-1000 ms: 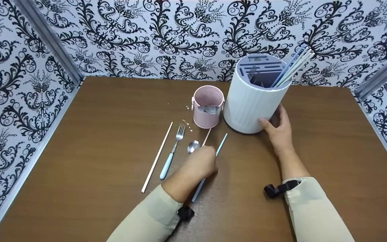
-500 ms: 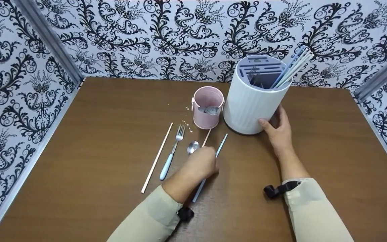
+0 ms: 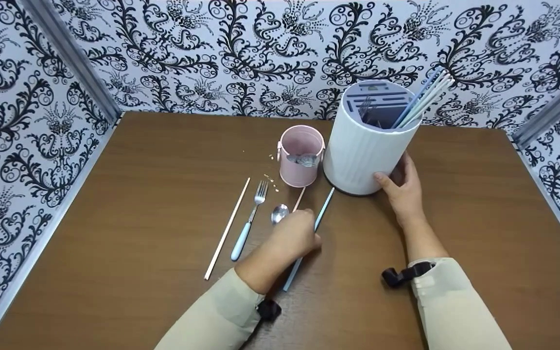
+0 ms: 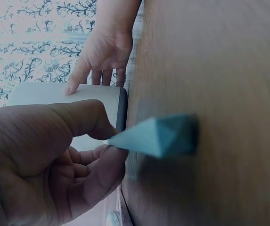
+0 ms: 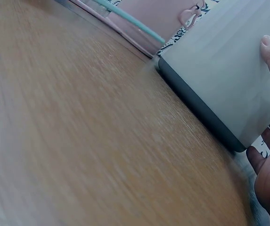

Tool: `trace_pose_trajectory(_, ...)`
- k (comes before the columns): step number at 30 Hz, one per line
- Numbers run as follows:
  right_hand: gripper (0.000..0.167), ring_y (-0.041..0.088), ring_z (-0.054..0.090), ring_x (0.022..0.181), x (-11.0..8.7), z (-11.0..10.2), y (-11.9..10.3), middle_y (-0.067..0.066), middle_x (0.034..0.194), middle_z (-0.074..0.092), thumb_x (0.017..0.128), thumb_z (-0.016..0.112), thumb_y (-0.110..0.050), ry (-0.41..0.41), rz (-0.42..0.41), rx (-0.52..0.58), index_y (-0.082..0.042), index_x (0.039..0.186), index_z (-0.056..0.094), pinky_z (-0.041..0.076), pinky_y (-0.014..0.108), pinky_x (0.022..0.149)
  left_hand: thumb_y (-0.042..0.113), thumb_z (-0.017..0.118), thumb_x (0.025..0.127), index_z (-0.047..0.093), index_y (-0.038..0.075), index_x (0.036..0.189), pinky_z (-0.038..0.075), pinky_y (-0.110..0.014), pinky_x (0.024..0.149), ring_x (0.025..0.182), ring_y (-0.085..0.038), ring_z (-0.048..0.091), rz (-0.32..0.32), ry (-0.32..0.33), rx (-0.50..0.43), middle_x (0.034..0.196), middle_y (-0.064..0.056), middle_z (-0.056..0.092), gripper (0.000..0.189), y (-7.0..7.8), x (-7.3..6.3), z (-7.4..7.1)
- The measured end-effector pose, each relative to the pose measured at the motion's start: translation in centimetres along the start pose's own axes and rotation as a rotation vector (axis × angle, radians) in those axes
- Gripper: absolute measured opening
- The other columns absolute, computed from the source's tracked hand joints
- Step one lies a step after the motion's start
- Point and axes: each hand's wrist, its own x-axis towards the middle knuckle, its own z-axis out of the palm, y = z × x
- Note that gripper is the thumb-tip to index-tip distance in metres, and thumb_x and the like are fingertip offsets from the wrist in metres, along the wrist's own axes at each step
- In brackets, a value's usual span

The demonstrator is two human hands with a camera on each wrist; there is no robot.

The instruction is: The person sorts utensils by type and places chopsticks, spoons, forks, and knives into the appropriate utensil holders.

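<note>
Between thumb and forefinger, my left hand [image 3: 292,236] pinches a light blue chopstick [image 3: 325,208] near its middle. Its squared end [image 4: 167,136] points at the camera in the left wrist view, close over the table. Beneath that hand lie a spoon [image 3: 280,213], its handle hidden, and a pale pink chopstick [image 3: 299,198], mostly covered. My right hand [image 3: 404,194] holds the lower right side of a white utensil holder [image 3: 367,160], thumb in front and fingers behind. Chopsticks [image 3: 428,99] and forks [image 3: 365,108] stand in the holder's lilac slotted top.
A pink cup [image 3: 298,174] with a side handle stands left of the holder. Left of the spoon lie a blue-handled fork [image 3: 243,238] and another pale chopstick [image 3: 227,228]. Small crumbs [image 3: 271,181] dot the brown table [image 3: 163,194]. Patterned walls [image 3: 260,58] enclose the back and sides.
The light blue chopstick has shifted slightly right and away from me, with its far end nearer the holder. My left fingers moved with it. The right hand and holder stay put.
</note>
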Motion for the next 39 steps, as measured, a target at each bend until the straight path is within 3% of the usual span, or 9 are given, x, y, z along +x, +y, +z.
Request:
trace_pose_trajectory(14,0.085,0.030,0.040,0.149,0.0,0.0,0.1,0.015,0.162,0.040,0.089,0.072,0.001,0.001,-0.011,0.018,-0.004,0.162,0.030,0.029,0.045,0.128,0.015,0.073,0.077,0.062,0.008,0.089,0.058,-0.043,0.067,0.072,-0.027,0.067,0.007,0.038,-0.052,0.085,-0.010,0.072,0.017,0.4,0.3,0.1)
trace_pose_trajectory(22,0.084,0.029,0.041,0.148,-0.1,-0.1,0.0,0.013,0.162,0.041,0.090,0.072,-0.001,0.002,0.005,-0.011,-0.006,0.162,0.030,0.030,0.045,0.128,0.017,0.074,0.079,0.058,0.012,0.086,0.054,-0.041,0.061,0.064,-0.021,0.056,0.010,0.062,-0.094,0.075,-0.003,0.064,0.018,0.6,0.4,0.0)
trace_pose_trajectory(30,0.084,0.027,0.045,0.145,-0.1,0.0,0.0,0.013,0.159,0.044,0.090,0.072,0.001,-0.003,0.000,0.013,-0.008,0.162,0.031,0.035,0.039,0.124,0.014,0.072,0.078,0.063,0.007,0.092,0.055,-0.039,0.065,0.068,-0.022,0.060,0.033,0.114,-0.162,0.077,-0.005,0.068,0.018,0.8,0.3,-0.1)
trace_pose_trajectory(39,0.084,0.027,0.044,0.146,-0.1,0.0,-0.1,0.012,0.159,0.044,0.089,0.073,0.000,-0.001,0.003,0.013,-0.008,0.162,0.032,0.034,0.042,0.125,0.011,0.071,0.077,0.061,0.010,0.090,0.047,-0.028,0.062,0.068,-0.014,0.052,0.027,0.168,-0.253,0.072,0.007,0.053,0.016,1.1,0.4,-0.1)
